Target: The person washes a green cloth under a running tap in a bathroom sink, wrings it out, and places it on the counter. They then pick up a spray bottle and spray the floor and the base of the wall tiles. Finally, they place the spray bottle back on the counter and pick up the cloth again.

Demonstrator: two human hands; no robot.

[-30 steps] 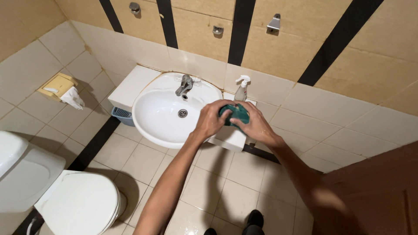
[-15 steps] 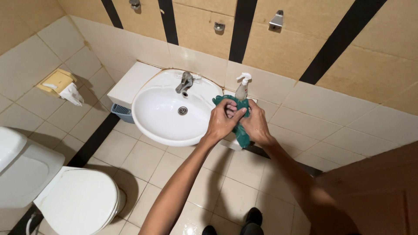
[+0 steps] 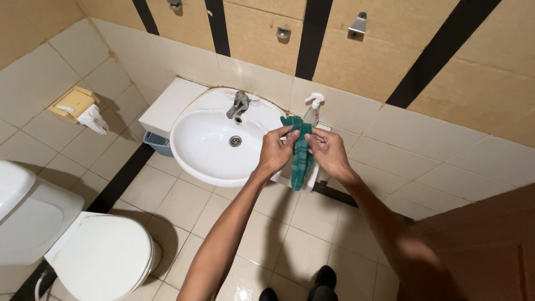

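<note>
Left hand [image 3: 274, 151] and right hand [image 3: 329, 151], each grip pinched shut on the top of a dark green cloth [image 3: 301, 159] hanging over the white oval basin's [image 3: 209, 147] right rim, apparently mid-unfolding; spreading it flat seems due.

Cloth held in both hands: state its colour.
Dark green cloth, hanging between left hand and right hand; head view.

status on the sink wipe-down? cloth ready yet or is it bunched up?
Done: the green cloth is picked up and hangs long between both hands. In hand: left hand and right hand pinch its top edge, each in a closed grip, beside the white sink. Left: the cloth touches neither the basin nor the tap, and the spray bottle stands unhandled on the ledge behind.
</note>
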